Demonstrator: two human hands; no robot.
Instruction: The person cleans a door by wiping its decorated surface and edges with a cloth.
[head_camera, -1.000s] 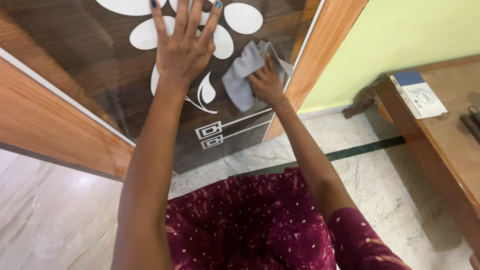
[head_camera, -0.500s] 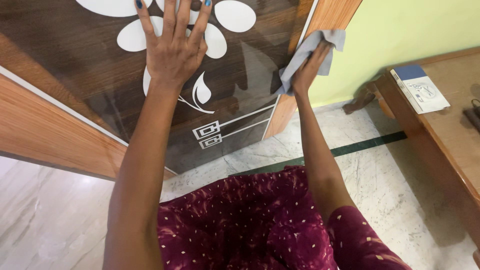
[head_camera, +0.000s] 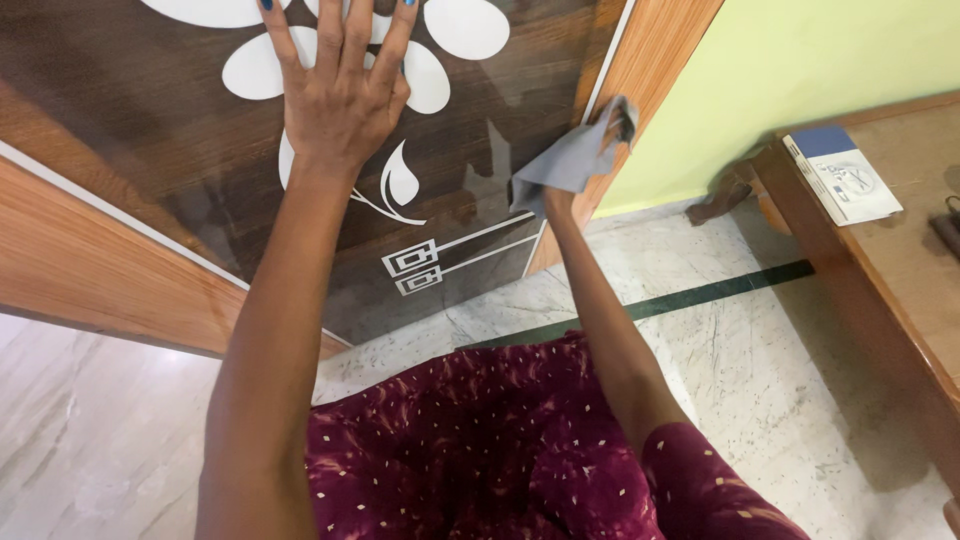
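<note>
A grey cloth (head_camera: 572, 158) is bunched in the right hand (head_camera: 600, 135) and pressed against the right edge of the dark glossy door panel (head_camera: 150, 120), where it meets the orange-brown wooden frame (head_camera: 655, 50). The hand is mostly covered by the cloth, but its fingers are closed on it. The left hand (head_camera: 335, 105) is laid flat on the panel, fingers spread apart over the white flower pattern (head_camera: 440, 75), holding nothing.

Fresh smears are likely to be left by the bare palm on the shiny finish — sweat or skin oil would cause that. The loose lower corner of the cloth hangs free, so it could be snagged on the frame's edge or slip from a light grip. With weight leaned on the left arm, balance could be lost on the polished marble floor (head_camera: 760, 350) if the panel shifts.
</note>
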